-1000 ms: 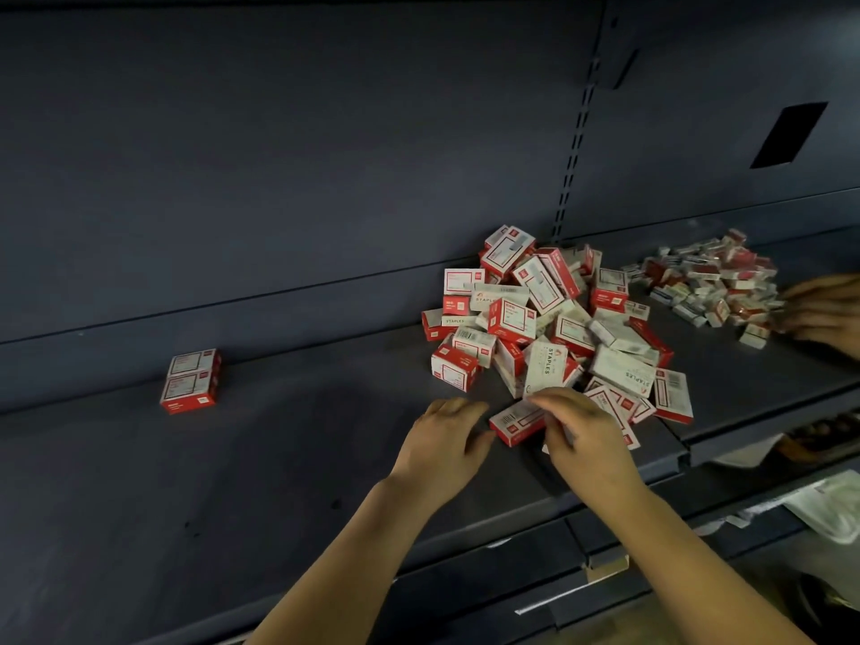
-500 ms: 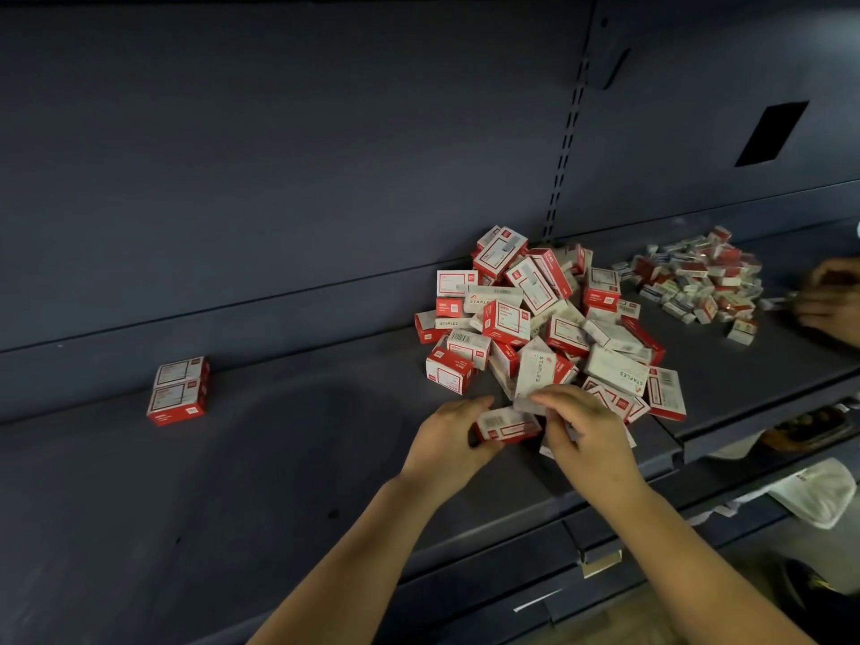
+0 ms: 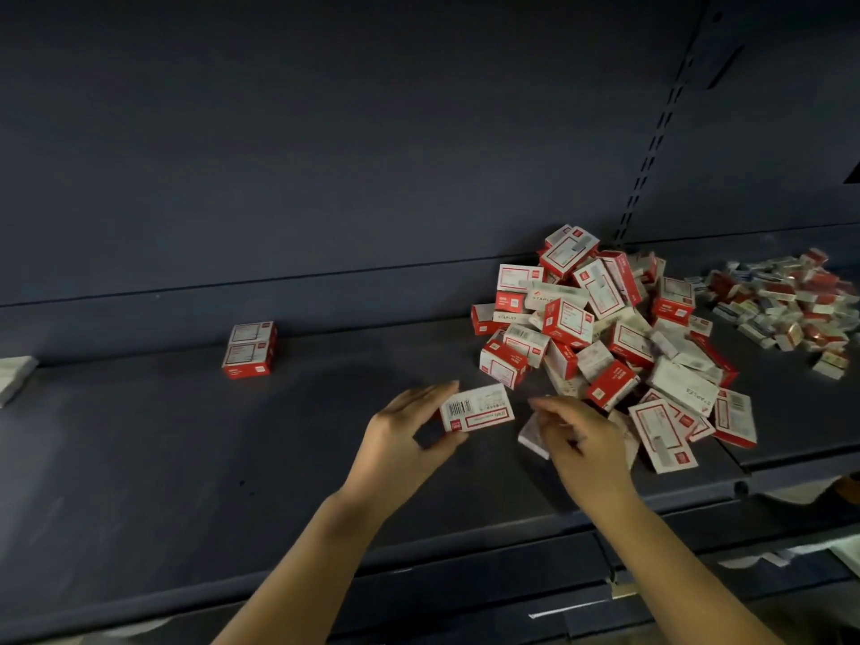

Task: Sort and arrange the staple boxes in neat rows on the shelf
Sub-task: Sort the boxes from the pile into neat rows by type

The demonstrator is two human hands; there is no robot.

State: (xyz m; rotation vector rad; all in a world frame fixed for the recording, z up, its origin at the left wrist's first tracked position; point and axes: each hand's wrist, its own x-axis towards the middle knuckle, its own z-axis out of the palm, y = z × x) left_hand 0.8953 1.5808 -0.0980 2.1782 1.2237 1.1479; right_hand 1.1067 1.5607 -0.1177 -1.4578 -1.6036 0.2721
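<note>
L hand (image 3: 404, 435) pinches one staple box (image 3: 477, 408) by its left end, fingers above and thumb below, just over the shelf (image 3: 186, 458). Box's long axis runs left-right, tilted up slightly toward the right; barcode face is up, barcode at the left end, red-edged label on the near side.

R hand (image 3: 584, 439) is just beside it to the right, not touching that box, fingers loosely curled over a pale box (image 3: 530, 435) lying at the near edge of the pile; can't tell if it actually grips it, image is blurred there.

Main pile of red and white boxes (image 3: 605, 337) sits jumbled mid-right on the shelf, boxes pointing every which way, some on edge, some flat. Two stacked boxes (image 3: 250, 349) stand well apart to the left near the back wall, long axes left-right. A second heap of smaller boxes (image 3: 786, 300) lies far right. A pale packet (image 3: 14, 377) is cut off at the left edge.
</note>
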